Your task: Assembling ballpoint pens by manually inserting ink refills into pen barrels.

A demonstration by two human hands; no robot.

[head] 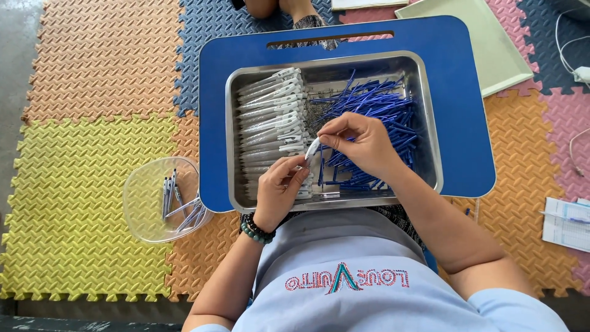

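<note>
Got a white pen barrel (312, 149) pinched between both hands over the middle of the steel tray (430, 123); its long axis runs on a slant, far end up in my right hand (359, 142), near end down toward my left hand (279, 187). Fingers on both are closed tight around it, right thumb and forefinger on the upper tip. Stacked white barrels (270, 117) sit left, blue refills (375, 110) right, all on the blue worktop (467, 123), with a clear bowl (161, 200) of finished pens on the floor mat far left.

Bright, even daylight; soft short shadows under hands. Mild glare on steel tray (430, 123) rim. Sharp focus, slight wide-angle bending at edges.
</note>
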